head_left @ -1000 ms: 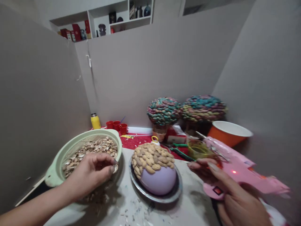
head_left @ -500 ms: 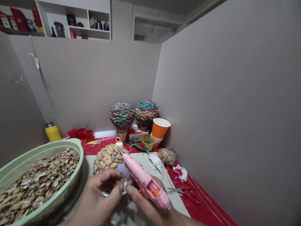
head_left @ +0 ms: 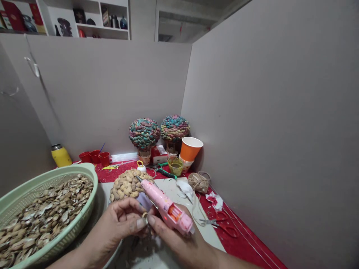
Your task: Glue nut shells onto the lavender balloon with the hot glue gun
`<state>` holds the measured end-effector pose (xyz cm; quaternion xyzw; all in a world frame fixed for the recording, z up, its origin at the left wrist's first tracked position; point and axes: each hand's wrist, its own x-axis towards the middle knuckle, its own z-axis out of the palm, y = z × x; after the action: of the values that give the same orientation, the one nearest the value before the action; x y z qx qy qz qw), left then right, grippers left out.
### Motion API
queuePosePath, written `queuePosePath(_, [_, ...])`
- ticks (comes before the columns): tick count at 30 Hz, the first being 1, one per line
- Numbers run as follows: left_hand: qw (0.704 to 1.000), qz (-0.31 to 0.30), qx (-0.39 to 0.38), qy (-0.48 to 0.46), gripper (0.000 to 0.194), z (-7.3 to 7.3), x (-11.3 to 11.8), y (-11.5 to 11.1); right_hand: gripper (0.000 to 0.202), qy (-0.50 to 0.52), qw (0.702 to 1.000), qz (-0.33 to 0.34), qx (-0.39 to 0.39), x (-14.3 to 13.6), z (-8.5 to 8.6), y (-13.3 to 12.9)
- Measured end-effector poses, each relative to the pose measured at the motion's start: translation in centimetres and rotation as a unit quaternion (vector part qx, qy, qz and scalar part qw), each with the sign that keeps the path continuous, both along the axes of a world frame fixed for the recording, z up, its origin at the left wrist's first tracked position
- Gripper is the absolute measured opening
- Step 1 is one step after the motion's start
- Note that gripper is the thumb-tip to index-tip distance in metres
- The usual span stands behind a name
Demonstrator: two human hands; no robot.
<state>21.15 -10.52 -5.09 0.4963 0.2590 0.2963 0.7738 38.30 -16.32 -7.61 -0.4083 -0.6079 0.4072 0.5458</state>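
Observation:
My left hand [head_left: 112,228] is closed, with a small peanut shell [head_left: 144,215] pinched between thumb and finger. My right hand [head_left: 182,239] grips a pink hot glue gun [head_left: 158,198], a red light showing on its body. The right thumb tip meets the shell as well. The gun's nozzle points up and to the left, in front of a ball covered in peanut shells [head_left: 127,185]. A bare lilac patch shows low on the ball's right side; my hands hide its lower part. To the left stands a green basket [head_left: 94,179] full of peanut shells.
Two colourful shell-covered trees [head_left: 144,133] stand at the back, beside an orange paper cup [head_left: 191,150]. Green-handled pliers [head_left: 166,173], a twine ball [head_left: 198,182] and red scissors [head_left: 224,224] lie to the right. Red cups [head_left: 94,157] and a yellow bottle [head_left: 61,155] stand back left.
Both hands have shifted slightly left, the shell and glue gun with them. The gun is a little higher. The whole view has tilted down and turned slightly.

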Motion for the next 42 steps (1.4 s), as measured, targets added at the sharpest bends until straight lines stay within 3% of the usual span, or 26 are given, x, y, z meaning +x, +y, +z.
queuePosePath(10, [1.0,0.017,0.004,0.009,0.023,-1.3,-0.1,-0.1,0.029,-0.043,0.999,0.02,0.009,0.2,1.4,-0.1])
queuePosePath(15, [0.999,0.004,-0.029,-0.032,0.022,-1.0,0.1,-0.9,0.028,-0.035,0.998,0.042,0.005,0.5,1.4,-0.4])
queuePosePath(29, [0.994,-0.021,-0.087,-0.062,0.018,-0.2,0.4,-1.1,0.05,0.088,0.98,0.111,-0.143,-0.1,0.2,0.3])
queuePosePath(37, [0.989,-0.017,-0.136,-0.063,0.02,-0.5,0.7,-0.6,0.048,0.112,0.98,0.099,-0.128,-0.4,-0.4,0.4])
queuePosePath(42, [0.99,0.017,-0.119,-0.07,0.019,-0.6,0.3,-0.6,0.04,0.08,0.995,0.041,-0.044,-0.2,-0.1,-0.4])
